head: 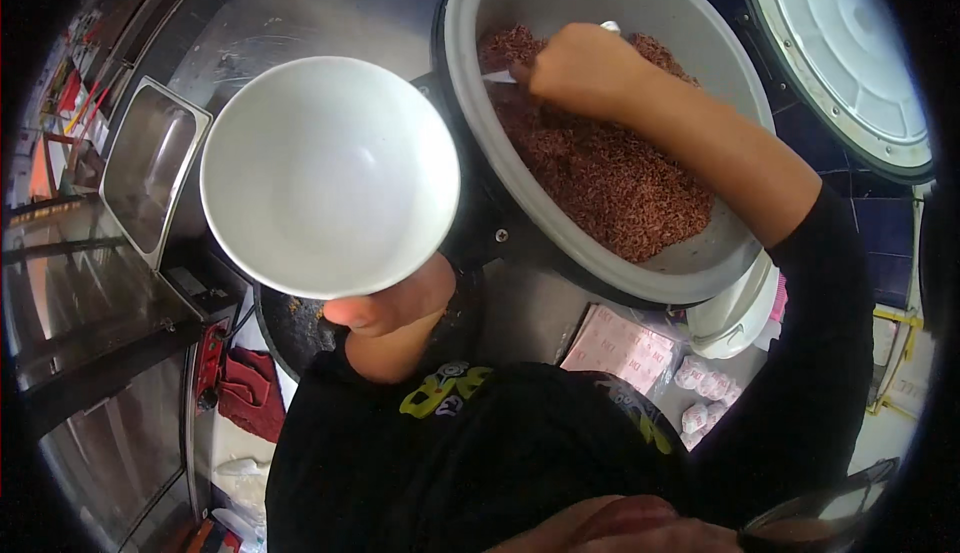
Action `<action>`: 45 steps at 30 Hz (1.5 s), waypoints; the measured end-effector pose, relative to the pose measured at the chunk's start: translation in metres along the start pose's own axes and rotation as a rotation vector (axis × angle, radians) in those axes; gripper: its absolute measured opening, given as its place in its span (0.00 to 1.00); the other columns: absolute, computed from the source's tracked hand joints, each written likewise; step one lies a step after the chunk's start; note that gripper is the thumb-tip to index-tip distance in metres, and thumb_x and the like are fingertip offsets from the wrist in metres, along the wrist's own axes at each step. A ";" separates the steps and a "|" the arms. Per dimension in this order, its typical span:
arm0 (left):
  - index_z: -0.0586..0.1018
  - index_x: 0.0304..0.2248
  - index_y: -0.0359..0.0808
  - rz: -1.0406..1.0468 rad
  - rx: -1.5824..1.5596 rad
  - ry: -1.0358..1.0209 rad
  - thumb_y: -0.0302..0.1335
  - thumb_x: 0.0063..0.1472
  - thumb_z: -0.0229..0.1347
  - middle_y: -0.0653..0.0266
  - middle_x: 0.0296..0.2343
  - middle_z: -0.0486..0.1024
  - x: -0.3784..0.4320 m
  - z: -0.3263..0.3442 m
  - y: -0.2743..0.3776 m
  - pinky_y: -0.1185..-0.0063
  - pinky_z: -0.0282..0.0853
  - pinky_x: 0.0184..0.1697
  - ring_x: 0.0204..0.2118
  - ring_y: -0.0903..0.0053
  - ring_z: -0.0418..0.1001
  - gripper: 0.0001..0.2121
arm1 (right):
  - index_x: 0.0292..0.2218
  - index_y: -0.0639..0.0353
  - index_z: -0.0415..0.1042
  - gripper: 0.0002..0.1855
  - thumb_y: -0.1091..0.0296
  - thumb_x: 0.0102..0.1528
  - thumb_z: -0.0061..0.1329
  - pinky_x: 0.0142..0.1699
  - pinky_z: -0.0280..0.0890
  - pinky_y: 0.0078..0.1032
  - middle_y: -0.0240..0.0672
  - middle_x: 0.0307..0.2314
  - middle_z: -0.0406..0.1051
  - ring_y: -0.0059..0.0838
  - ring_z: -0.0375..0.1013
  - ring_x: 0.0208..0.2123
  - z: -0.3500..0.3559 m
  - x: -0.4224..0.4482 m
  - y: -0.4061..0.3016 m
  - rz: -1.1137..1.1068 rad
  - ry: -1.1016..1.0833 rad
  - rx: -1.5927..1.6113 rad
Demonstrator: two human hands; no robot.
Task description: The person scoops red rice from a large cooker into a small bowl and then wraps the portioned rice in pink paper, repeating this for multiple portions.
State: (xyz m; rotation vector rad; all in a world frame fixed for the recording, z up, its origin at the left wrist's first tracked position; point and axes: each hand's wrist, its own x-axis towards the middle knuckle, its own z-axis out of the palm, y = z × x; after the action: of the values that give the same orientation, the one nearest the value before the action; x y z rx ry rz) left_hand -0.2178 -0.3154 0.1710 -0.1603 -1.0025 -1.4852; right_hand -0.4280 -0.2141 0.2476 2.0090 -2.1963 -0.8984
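My left hand (401,302) grips a white round bowl (330,178) by its near rim, thumb at the edge. Nothing lies inside the bowl, and it is held beside a large rice cooker. My right hand (581,69) reaches into the cooker's grey inner pot (469,88), closed around a white utensil (501,77), probably a rice paddle. Only its two ends show past the fist. Reddish-brown cooked rice (622,185) covers much of the pot's bottom, partly hidden by my right forearm.
The cooker's round lid (847,35) stands raised at the upper right. A steel pan (154,159) sits at the left, near a dark round pan (289,328) below the bowl. Printed paper sheets (619,347) and several small wrapped bundles (705,388) lie near my body. A red cloth (251,395) is lower left.
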 end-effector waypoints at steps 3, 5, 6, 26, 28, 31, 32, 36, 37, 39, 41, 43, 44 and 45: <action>0.60 0.53 0.36 -0.016 -0.001 -0.010 0.53 0.58 0.40 0.55 0.48 0.64 -0.001 0.003 0.000 0.64 0.61 0.54 0.51 0.64 0.63 0.32 | 0.26 0.52 0.77 0.06 0.68 0.47 0.48 0.33 0.70 0.30 0.35 0.23 0.75 0.35 0.76 0.28 0.006 -0.008 -0.006 -0.075 0.003 -0.050; 0.60 0.53 0.36 -0.020 -0.002 -0.013 0.53 0.58 0.40 0.55 0.48 0.64 -0.001 0.004 0.001 0.64 0.61 0.54 0.51 0.64 0.63 0.32 | 0.26 0.52 0.77 0.06 0.67 0.46 0.48 0.32 0.70 0.30 0.34 0.23 0.75 0.34 0.76 0.28 0.020 -0.021 -0.011 -0.033 -0.033 0.003; 0.59 0.54 0.36 -0.021 -0.003 -0.015 0.53 0.58 0.41 0.55 0.48 0.64 -0.001 0.005 0.001 0.65 0.61 0.54 0.51 0.64 0.63 0.32 | 0.24 0.54 0.76 0.06 0.68 0.45 0.47 0.30 0.70 0.32 0.36 0.20 0.74 0.36 0.75 0.26 0.021 -0.030 -0.013 -0.083 -0.051 0.041; 0.54 0.56 0.35 -0.028 -0.057 -0.035 0.49 0.56 0.48 0.54 0.48 0.62 0.000 0.007 0.005 0.67 0.61 0.53 0.51 0.67 0.62 0.35 | 0.26 0.68 0.70 0.13 0.67 0.54 0.39 0.35 0.63 0.17 0.30 0.15 0.61 0.16 0.64 0.25 0.036 -0.077 -0.022 0.141 -0.318 1.419; 0.54 0.56 0.35 -0.036 -0.054 -0.036 0.48 0.56 0.49 0.54 0.48 0.62 -0.001 0.009 0.006 0.67 0.61 0.53 0.51 0.67 0.62 0.35 | 0.26 0.67 0.69 0.12 0.67 0.53 0.40 0.33 0.62 0.17 0.29 0.16 0.62 0.17 0.65 0.25 0.036 -0.090 -0.025 0.244 -0.260 1.551; 0.53 0.56 0.35 -0.055 -0.011 -0.008 0.48 0.55 0.50 0.54 0.48 0.62 0.001 0.015 0.006 0.68 0.61 0.53 0.51 0.67 0.62 0.36 | 0.26 0.64 0.69 0.10 0.67 0.53 0.40 0.27 0.59 0.16 0.27 0.15 0.63 0.17 0.64 0.22 0.019 -0.104 -0.031 0.476 -0.103 1.720; 0.52 0.56 0.35 -0.064 0.014 0.015 0.48 0.55 0.51 0.54 0.48 0.62 0.002 0.019 0.005 0.68 0.61 0.53 0.51 0.67 0.62 0.36 | 0.26 0.63 0.68 0.10 0.67 0.52 0.40 0.25 0.59 0.16 0.27 0.15 0.63 0.17 0.64 0.21 0.011 -0.107 -0.029 0.542 -0.052 1.738; 0.51 0.57 0.35 -0.130 0.143 0.048 0.47 0.55 0.52 0.54 0.48 0.62 0.025 0.058 0.019 0.68 0.61 0.53 0.51 0.68 0.62 0.37 | 0.27 0.61 0.69 0.14 0.62 0.52 0.36 0.15 0.50 0.12 0.29 0.15 0.65 0.13 0.58 0.12 -0.009 -0.123 -0.002 0.658 -0.233 1.767; 0.48 0.57 0.35 -0.140 0.160 -0.043 0.45 0.53 0.56 0.54 0.48 0.61 0.034 0.069 0.026 0.71 0.61 0.52 0.50 0.69 0.62 0.40 | 0.27 0.61 0.69 0.14 0.62 0.52 0.36 0.15 0.50 0.12 0.29 0.15 0.65 0.13 0.58 0.12 -0.009 -0.130 0.005 0.661 -0.211 1.763; 0.44 0.57 0.35 -0.215 0.235 -0.228 0.42 0.51 0.60 0.54 0.46 0.60 0.050 0.086 0.039 0.74 0.61 0.51 0.48 0.71 0.62 0.44 | 0.25 0.59 0.69 0.15 0.58 0.52 0.35 0.15 0.48 0.11 0.27 0.15 0.66 0.11 0.57 0.12 -0.016 -0.142 0.014 0.715 -0.136 1.732; 0.46 0.57 0.34 -0.388 0.209 -0.314 0.42 0.57 0.53 0.54 0.46 0.59 0.057 0.098 0.041 0.75 0.60 0.50 0.48 0.73 0.62 0.37 | 0.24 0.56 0.68 0.16 0.55 0.51 0.35 0.14 0.46 0.12 0.25 0.14 0.66 0.09 0.55 0.11 -0.033 -0.152 0.012 0.892 0.056 1.608; 0.48 0.56 0.36 -0.597 0.132 -0.400 0.43 0.62 0.45 0.55 0.47 0.60 0.062 0.108 0.028 0.73 0.61 0.49 0.49 0.72 0.61 0.30 | 0.22 0.56 0.67 0.15 0.56 0.49 0.35 0.14 0.45 0.12 0.24 0.13 0.64 0.09 0.53 0.10 -0.061 -0.170 0.019 0.879 0.109 1.419; 0.49 0.56 0.38 -0.705 0.061 -0.404 0.44 0.64 0.42 0.56 0.47 0.60 0.062 0.117 0.027 0.72 0.63 0.49 0.49 0.72 0.62 0.28 | 0.21 0.57 0.67 0.15 0.57 0.49 0.34 0.14 0.45 0.11 0.24 0.13 0.64 0.09 0.53 0.11 -0.074 -0.174 0.022 0.839 0.135 1.368; 0.51 0.55 0.40 -0.817 -0.013 -0.410 0.45 0.65 0.40 0.57 0.47 0.60 0.059 0.127 0.027 0.71 0.64 0.48 0.50 0.71 0.62 0.26 | 0.19 0.58 0.66 0.15 0.59 0.49 0.34 0.15 0.45 0.11 0.25 0.12 0.63 0.08 0.53 0.11 -0.083 -0.180 0.022 0.805 0.159 1.317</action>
State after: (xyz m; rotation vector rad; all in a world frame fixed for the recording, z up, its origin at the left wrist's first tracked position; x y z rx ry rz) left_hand -0.2650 -0.2724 0.2986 -0.0618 -1.4907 -2.2561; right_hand -0.3852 -0.0809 0.3893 0.8620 -3.3336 0.9754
